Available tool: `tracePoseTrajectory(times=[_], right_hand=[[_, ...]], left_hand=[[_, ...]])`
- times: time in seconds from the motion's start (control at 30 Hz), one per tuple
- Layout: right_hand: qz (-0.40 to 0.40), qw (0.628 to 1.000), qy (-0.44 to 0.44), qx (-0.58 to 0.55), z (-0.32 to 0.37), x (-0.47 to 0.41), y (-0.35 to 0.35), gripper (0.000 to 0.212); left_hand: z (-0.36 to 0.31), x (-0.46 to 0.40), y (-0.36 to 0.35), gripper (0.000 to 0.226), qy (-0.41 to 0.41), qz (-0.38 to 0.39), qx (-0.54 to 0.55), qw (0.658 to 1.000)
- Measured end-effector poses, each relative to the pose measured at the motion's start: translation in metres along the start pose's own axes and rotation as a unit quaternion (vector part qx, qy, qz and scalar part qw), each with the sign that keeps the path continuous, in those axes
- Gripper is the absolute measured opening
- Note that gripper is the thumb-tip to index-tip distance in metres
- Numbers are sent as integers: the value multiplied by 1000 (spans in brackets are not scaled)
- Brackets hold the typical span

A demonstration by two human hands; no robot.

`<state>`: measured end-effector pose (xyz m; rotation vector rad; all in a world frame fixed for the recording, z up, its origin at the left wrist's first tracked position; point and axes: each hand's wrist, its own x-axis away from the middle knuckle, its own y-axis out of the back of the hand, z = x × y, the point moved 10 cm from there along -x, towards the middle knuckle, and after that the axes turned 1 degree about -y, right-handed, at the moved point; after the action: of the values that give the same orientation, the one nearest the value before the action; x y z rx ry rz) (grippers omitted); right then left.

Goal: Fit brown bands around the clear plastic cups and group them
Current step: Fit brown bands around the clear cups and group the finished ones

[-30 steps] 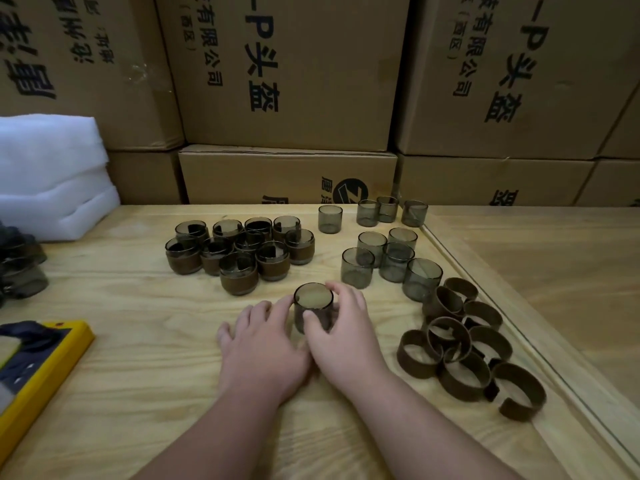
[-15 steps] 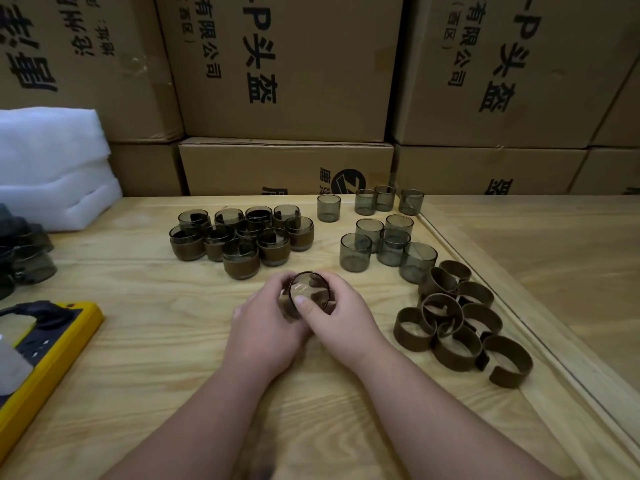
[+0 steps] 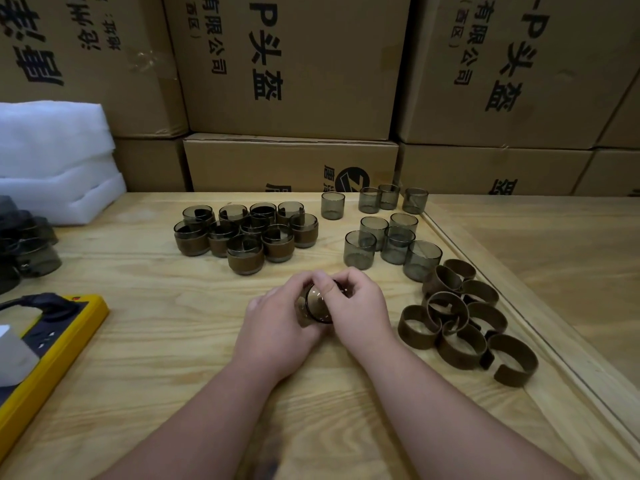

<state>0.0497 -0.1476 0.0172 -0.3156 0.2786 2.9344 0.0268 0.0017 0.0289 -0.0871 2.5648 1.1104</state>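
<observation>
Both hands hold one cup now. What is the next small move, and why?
Probably finish seating the band, then set the clear plastic cup beside the group of brown-banded cups. The left hand and right hand grip it tilted above the wooden table, so it is not yet grouped.

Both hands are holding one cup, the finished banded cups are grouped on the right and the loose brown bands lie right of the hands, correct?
Not quite: the head view shows the banded cups grouped left of the bare cups. Both the left hand and right hand hold one cup, with loose bands to their right.
</observation>
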Motion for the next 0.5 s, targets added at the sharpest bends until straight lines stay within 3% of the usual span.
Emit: tracePoseTrajectory(times=[0.3,0.5], right_hand=[[20,999,-19,-25,-6,0,-9,36],[103,994,18,21,4,9,-24,33]], left_hand=[[7,1,3,71,39,-12,52,998],[9,1,10,47,68,-32,75,994]])
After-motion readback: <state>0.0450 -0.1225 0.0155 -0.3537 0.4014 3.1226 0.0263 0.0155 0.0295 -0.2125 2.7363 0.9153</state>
